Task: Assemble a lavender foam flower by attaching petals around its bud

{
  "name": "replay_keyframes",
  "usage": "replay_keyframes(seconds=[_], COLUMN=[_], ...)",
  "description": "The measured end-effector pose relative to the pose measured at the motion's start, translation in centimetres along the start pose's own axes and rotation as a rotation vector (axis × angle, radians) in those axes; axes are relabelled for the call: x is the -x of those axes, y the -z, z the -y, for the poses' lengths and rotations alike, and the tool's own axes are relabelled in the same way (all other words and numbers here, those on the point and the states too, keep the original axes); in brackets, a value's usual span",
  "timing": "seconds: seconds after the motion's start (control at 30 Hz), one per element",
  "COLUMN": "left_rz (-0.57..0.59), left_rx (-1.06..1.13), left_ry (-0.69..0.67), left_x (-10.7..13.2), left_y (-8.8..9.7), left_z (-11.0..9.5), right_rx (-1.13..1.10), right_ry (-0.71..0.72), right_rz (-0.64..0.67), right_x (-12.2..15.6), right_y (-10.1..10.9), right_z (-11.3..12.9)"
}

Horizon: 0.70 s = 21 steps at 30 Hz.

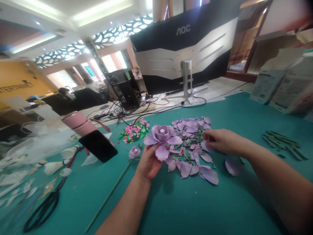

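My left hand (151, 164) is closed around the underside of a light purple toy flower (162, 134), holding it above the mat with its petals spread and a pale centre facing up. Over the right side of a pile of loose purple petals and green pieces (187, 143), my right hand (222, 141) has its fingers pinched at a purple petal (206, 147); the fingertips are partly hidden. One loose petal (231, 168) lies on the mat below that hand. Left of the held flower rests a smaller purple flower (134, 152) on a long green stem (109, 195).
Pink and green small pieces (135, 130) lie behind the small flower. A black phone (98, 146) leans near a pink bottle (77, 122). Scissors (44, 209) and shuttlecocks (55, 166) are at left, green stem pieces (283, 143) at right. A monitor (183, 49) stands behind.
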<state>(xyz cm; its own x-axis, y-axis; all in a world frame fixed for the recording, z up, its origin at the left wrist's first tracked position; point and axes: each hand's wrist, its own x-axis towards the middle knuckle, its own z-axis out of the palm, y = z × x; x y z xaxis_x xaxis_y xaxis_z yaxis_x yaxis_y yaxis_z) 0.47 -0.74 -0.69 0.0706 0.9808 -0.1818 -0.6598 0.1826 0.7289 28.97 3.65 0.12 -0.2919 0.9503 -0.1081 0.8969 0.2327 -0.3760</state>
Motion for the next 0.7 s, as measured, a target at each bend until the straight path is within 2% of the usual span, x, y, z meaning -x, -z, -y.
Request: replay_keyframes(seconds=[0.17,0.27,0.4,0.7], left_rz=[-0.031,-0.037,-0.020,0.011], left_rx=[-0.010,-0.017,-0.042,-0.074], left_ry=[0.006,0.010,-0.003,-0.026], left_x=[0.0,0.1,0.0,-0.4], left_y=[0.0,-0.2,-0.1,0.3], left_z=[0.0,0.0,0.1,0.5], right_rx=[-0.162,-0.346,-0.698,-0.928], right_ry=[-0.015,-0.014,0.045,0.088], right_rz=[-0.142,-0.204,-0.189,-0.153], right_x=[-0.1,0.0,0.3,1.1], right_y=[0.2,0.1,0.1,-0.6], right_z=[1.4,1.7,2.5,4.4])
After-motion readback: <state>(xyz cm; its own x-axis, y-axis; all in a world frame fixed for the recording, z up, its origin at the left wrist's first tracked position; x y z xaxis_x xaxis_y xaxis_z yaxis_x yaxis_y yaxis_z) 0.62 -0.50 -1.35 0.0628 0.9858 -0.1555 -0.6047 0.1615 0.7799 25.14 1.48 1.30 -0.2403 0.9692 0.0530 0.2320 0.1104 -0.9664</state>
